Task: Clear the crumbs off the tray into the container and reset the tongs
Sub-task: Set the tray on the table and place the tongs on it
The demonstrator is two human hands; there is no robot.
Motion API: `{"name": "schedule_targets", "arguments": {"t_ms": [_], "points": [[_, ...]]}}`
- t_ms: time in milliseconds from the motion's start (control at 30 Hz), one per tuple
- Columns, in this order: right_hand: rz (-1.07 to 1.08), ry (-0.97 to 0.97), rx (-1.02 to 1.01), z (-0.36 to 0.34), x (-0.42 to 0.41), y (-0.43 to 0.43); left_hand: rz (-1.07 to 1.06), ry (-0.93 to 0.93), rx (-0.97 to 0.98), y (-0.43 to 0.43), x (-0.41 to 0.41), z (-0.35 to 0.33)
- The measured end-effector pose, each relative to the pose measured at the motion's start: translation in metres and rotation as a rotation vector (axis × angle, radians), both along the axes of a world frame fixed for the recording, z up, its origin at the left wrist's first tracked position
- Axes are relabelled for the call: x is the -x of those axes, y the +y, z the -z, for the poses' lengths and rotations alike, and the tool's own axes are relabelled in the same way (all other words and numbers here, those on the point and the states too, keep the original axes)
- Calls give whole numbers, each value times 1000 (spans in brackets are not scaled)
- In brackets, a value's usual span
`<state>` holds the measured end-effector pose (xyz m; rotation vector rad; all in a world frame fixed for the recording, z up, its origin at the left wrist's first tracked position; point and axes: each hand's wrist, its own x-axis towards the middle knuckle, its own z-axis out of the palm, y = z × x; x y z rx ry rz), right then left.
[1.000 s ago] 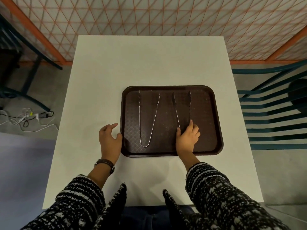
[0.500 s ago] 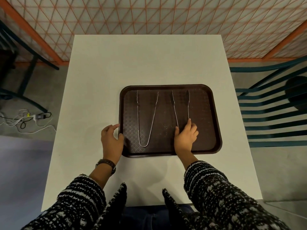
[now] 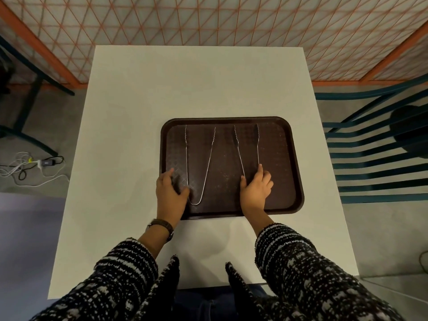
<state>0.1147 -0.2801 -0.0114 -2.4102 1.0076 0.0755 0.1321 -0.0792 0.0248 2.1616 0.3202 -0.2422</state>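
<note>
While right hand pinches right tongs on tray, left hand rests slack on tray; white table beneath, lattice wall beyond.

right tongs' hinge under right hand

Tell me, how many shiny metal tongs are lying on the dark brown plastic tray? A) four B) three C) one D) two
D: the left shiny metal tongs and the right shiny metal tongs lie side by side on the dark brown plastic tray.
</note>
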Motion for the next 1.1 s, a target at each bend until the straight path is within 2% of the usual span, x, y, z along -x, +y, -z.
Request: {"name": "schedule_targets", "arguments": {"t_ms": [167, 267, 1100], "points": [[12, -3, -10, 0, 1, 1, 144, 91, -18, -35, 0, 22], [1, -6, -2, 1, 2, 0, 172, 71, -21, -48, 0, 33], [21, -41, -45, 0, 2, -1, 190, 43, -24, -78, 10, 41]]}}
